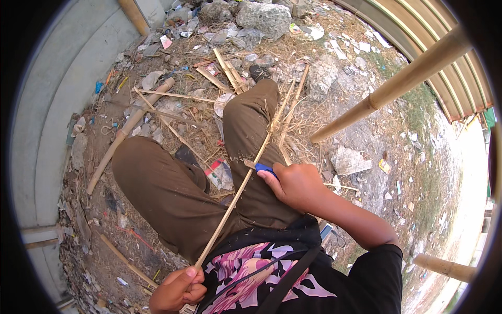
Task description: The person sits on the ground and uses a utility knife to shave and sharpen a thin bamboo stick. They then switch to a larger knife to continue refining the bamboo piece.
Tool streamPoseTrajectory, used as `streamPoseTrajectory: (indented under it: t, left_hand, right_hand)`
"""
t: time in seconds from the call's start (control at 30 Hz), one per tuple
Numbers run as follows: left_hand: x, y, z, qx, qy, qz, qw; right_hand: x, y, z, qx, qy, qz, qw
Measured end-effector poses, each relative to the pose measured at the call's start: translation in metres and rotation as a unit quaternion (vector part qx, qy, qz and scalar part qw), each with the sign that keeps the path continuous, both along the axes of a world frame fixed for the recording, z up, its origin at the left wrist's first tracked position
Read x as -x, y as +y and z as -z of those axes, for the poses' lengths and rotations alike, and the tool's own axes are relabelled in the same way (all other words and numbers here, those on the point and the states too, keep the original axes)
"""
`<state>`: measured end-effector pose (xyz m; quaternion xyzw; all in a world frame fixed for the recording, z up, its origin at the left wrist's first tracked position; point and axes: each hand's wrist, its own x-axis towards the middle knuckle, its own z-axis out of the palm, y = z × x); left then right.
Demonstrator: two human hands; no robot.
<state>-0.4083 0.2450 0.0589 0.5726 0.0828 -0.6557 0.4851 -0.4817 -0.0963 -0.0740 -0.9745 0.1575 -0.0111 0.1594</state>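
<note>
I sit on the ground with my legs in brown trousers stretched out. My left hand (177, 289), low by my hip, grips the near end of a thin bamboo strip (246, 180). The strip runs up and away across my right thigh. My right hand (295, 184) holds a blue-handled knife (259, 166), its short blade pressed against the strip at mid-length. Curled shavings cling to the strip farther out near my knee.
Cut bamboo slats (229, 70) and a split pole (128, 128) lie among litter and rubble around my legs. A thick bamboo pole (389, 86) slants across the upper right. A grey concrete wall (49, 115) stands on the left, corrugated sheeting (444, 57) at right.
</note>
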Motion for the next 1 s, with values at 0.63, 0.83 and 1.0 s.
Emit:
streamPoseTrajectory:
  t: [0.63, 0.83, 1.0]
  left_hand:
    - [0.012, 0.011, 0.012, 0.026, -0.013, -0.002, 1.000]
    - [0.024, -0.033, 0.032, 0.087, -0.161, 0.052, 0.982]
    - [0.025, -0.059, 0.053, 0.126, -0.107, 0.010, 0.986]
  right_hand:
    - [0.021, 0.059, -0.033, -0.118, -0.014, -0.055, 0.991]
    - [0.041, 0.076, -0.045, -0.124, -0.014, -0.084, 0.989]
    - [0.037, 0.063, -0.032, -0.107, -0.046, -0.043, 0.992]
